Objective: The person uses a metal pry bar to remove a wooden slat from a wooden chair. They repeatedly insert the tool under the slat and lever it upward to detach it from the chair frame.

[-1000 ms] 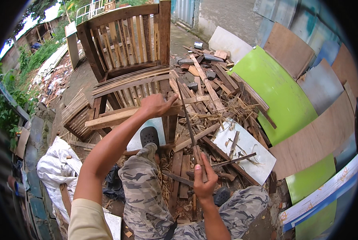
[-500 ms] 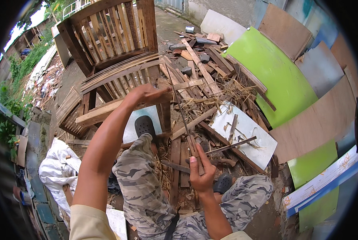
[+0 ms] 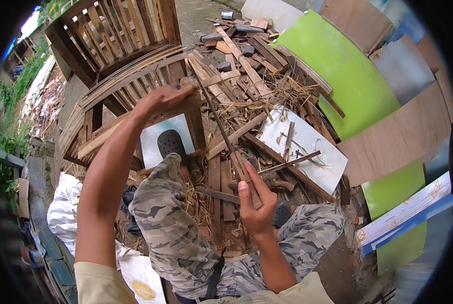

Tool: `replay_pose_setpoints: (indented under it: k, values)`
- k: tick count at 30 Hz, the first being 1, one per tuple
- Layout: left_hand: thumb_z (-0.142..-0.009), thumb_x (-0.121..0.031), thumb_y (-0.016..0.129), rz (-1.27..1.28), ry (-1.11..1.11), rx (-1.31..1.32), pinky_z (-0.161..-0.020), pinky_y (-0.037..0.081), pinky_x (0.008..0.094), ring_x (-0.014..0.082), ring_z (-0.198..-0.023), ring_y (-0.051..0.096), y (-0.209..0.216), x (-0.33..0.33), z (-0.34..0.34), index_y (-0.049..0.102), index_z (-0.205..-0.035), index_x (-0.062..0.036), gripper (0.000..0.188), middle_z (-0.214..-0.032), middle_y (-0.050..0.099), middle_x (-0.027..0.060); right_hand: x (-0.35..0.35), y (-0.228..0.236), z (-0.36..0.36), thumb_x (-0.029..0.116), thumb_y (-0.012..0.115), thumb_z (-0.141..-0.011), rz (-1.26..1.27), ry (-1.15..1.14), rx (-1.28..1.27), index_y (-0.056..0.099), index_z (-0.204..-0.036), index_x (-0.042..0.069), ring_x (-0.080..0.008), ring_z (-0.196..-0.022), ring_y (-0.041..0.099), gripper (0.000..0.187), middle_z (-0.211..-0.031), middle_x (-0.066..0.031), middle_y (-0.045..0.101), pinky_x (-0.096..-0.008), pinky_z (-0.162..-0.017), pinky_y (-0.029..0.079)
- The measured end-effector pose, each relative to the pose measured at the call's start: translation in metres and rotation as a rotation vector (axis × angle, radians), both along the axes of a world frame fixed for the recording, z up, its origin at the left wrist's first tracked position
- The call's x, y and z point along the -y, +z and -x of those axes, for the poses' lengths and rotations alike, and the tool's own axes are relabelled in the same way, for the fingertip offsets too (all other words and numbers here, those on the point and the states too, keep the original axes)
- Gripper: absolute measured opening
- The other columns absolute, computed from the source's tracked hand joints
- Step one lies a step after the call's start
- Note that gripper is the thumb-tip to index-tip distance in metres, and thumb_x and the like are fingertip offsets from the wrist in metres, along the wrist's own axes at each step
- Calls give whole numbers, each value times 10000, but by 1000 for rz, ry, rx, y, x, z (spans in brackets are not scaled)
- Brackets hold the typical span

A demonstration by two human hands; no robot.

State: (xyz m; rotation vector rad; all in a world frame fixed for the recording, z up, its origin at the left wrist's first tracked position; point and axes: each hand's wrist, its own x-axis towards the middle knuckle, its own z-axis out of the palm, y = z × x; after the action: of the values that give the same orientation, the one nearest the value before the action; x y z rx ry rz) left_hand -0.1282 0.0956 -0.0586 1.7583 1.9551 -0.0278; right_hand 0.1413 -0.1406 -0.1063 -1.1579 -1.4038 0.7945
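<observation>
My left hand (image 3: 167,98) is closed round the end of a wooden bar (image 3: 187,103) on the slatted wooden bench (image 3: 135,83). In my right hand (image 3: 257,205) is the wooden handle (image 3: 245,181) of a long-bladed tool, the forefinger lying along it. Its narrow dark blade (image 3: 214,112) slants away to the upper left, passing just right of the bar's end. The blade shows almost edge-on, so I cannot tell whether it is a saw or a knife, or whether it touches the wood. My foot in a dark clog (image 3: 171,143) is beneath the bar.
Scrap wood (image 3: 252,66) and straw (image 3: 267,96) pile up beyond my hands. A white board (image 3: 307,152) with sticks lies to the right, near a bright green panel (image 3: 338,76). At left are a white sack (image 3: 64,207) and a low block wall (image 3: 39,202).
The view has shifted, so the bench and scrap pile appear higher and farther left. My left hand still grips the bar, and my right hand keeps hold of the handle.
</observation>
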Motion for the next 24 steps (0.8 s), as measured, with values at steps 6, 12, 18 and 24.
replay_pose_setpoints:
  k: [6, 12, 18, 24]
  values:
    - [-781, -942, 346, -37, -19, 26, -891, 501, 497, 406, -1018, 672, 7, 6, -4, 723, -938, 124, 1142, -999, 684, 325, 6, 6, 3, 117, 617, -963, 8, -5, -4, 583, -1347, -70, -232, -1093, 690, 428, -1229, -245, 687, -297, -896, 525]
    - [-807, -907, 389, -161, 39, -154, -827, 542, 493, 396, -999, 699, 17, 15, -17, 741, -937, 66, 1043, -1036, 705, 298, 31, -15, 5, 121, 616, -960, 107, -50, -133, 585, -1353, -65, -148, -951, 691, 436, -1155, -232, 717, -262, -792, 531]
    - [-961, -582, 518, -978, -50, -279, -709, 555, 458, 371, -865, 704, -25, 38, -16, 694, -913, 8, 617, -855, 707, 214, 33, -23, 9, 114, 617, -961, 176, -53, -212, 590, -1351, -62, -111, -886, 663, 429, -1121, -207, 731, -250, -746, 523]
    - [-968, -559, 517, -782, -111, -270, -759, 566, 485, 411, -875, 700, -6, 22, -11, 653, -1032, 34, 612, -898, 711, 238, 21, 1, 9, 111, 621, -961, 121, -27, -141, 594, -1343, -65, -108, -908, 663, 422, -1142, -212, 726, -248, -760, 522]
